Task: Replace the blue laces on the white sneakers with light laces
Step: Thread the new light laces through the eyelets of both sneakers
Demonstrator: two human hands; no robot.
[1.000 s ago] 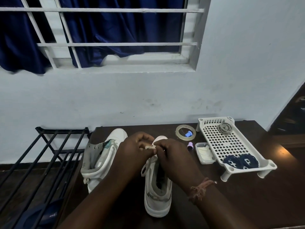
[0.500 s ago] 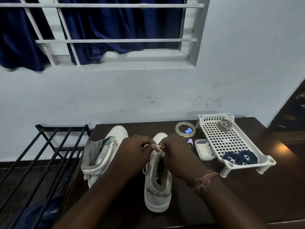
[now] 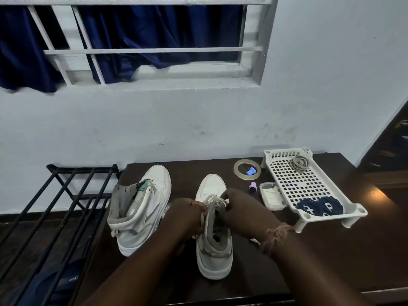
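Both hands on the right sneaker (image 3: 213, 241) at table (image 3: 331, 257) centre: left hand (image 3: 187, 215) and right hand (image 3: 240, 208) each pinching the light lace (image 3: 213, 200). Blue laces (image 3: 320, 206) coiled in tray (image 3: 293, 184).

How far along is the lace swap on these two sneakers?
Done: two coiled dark blue laces lie in the white perforated plastic tray. In hand: the left hand and right hand each hold the light lace at the right white high-top sneaker. Left: the left white high-top sneaker shows no lace.
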